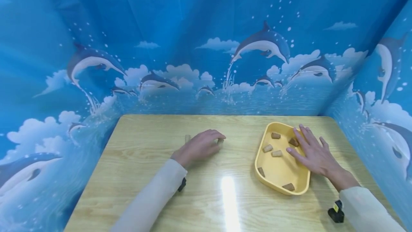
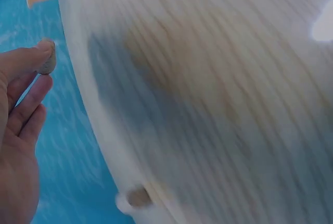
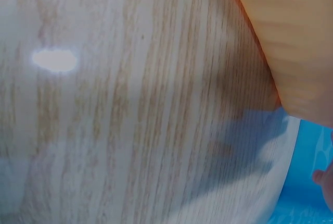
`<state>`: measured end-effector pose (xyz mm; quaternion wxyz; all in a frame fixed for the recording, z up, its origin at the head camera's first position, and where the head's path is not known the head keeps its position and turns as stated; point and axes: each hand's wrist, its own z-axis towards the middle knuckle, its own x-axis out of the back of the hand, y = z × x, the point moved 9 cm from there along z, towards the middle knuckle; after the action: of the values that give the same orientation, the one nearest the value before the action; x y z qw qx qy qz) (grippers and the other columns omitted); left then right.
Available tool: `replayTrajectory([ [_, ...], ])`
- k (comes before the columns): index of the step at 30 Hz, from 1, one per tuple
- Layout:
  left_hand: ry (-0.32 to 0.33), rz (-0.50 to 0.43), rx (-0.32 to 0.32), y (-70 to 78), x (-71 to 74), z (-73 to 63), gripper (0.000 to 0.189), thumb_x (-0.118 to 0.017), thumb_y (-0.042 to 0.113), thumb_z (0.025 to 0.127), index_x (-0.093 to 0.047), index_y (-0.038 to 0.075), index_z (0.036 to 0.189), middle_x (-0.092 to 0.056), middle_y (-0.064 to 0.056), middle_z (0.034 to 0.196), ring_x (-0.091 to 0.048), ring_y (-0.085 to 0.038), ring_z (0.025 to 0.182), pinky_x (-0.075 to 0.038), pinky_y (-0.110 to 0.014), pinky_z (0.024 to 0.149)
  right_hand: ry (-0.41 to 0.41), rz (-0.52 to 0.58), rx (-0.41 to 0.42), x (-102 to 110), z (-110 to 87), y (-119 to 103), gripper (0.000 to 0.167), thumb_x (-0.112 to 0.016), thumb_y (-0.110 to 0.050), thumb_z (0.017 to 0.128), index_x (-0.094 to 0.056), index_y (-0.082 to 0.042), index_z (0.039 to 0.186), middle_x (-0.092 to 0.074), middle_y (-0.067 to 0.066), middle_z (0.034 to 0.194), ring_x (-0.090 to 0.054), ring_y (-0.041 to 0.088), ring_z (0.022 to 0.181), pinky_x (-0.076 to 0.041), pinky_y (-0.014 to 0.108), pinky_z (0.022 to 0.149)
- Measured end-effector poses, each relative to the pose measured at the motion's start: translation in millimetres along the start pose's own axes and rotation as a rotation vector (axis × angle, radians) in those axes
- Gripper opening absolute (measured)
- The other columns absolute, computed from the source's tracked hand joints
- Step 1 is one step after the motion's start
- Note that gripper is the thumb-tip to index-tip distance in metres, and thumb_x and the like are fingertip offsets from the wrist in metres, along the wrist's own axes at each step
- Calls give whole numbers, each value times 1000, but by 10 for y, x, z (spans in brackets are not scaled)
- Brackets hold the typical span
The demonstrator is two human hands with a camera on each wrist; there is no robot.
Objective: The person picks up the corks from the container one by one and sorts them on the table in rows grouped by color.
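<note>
My left hand (image 1: 201,146) is above the middle of the table and pinches a small tapered cork stopper (image 2: 48,60) between thumb and fingertips. Just behind that hand, another cork stopper (image 1: 187,138) stands on the table, seen also low in the left wrist view. At the right, a yellow tray (image 1: 278,174) contains several cork stoppers (image 1: 276,153), lying on their sides and spread apart. My right hand (image 1: 315,156) lies over the tray's right rim, its fingers straight and spread, gripping nothing. Only a sliver of it shows in the right wrist view.
The wooden table (image 1: 141,174) carries a bright light reflection near its front middle. A blue dolphin-printed curtain (image 1: 193,46) hangs behind the table and along both sides. Dark wrist devices (image 1: 336,212) sit under the sleeves.
</note>
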<state>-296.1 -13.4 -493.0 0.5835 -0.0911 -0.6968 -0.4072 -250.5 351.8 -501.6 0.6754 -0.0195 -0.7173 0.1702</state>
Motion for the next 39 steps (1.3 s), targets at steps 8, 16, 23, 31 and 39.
replayTrajectory([
  [8, 62, -24, 88, -367, 132, -187, 39, -68, 21, 109, -66, 18, 148, -68, 0, 150, -59, -20, 145, -48, -42, 126, -2, -2, -2, -14, -2, 20, 92, -49, -59, 111, -2, -13, 176, -1, 25, 182, -3, 52, 167, -7, 89, 121],
  [16, 95, 3, 147, -587, 204, -291, 42, -73, 20, 106, -66, 17, 147, -69, -1, 148, -62, -22, 142, -50, -42, 124, -3, 0, -8, -19, -6, 27, 92, -49, -59, 111, -2, -13, 176, 1, 24, 182, -2, 51, 168, -7, 89, 121],
  [23, 96, -2, 203, -733, 237, -357, 43, -74, 22, 106, -66, 18, 147, -68, -2, 148, -62, -22, 141, -51, -43, 123, -6, -1, -7, -7, 0, 5, 92, -49, -59, 112, -2, -13, 176, 4, 22, 183, -4, 52, 167, -7, 89, 121],
  [31, 122, -6, 177, -792, 276, -419, 44, -77, 20, 104, -67, 13, 145, -70, -6, 143, -65, -25, 135, -54, -46, 120, -2, -8, -5, 6, 16, 2, 92, -49, -59, 111, -2, -13, 176, 4, 22, 183, -7, 53, 167, -8, 89, 121],
  [39, 124, -15, 155, -779, 226, -422, 44, -80, 19, 101, -68, 11, 143, -72, -6, 137, -67, -23, 131, -56, -43, 118, -7, -4, -8, 1, 7, 11, 92, -48, -59, 112, -3, -12, 176, 4, 22, 183, -4, 52, 167, -7, 89, 122],
])
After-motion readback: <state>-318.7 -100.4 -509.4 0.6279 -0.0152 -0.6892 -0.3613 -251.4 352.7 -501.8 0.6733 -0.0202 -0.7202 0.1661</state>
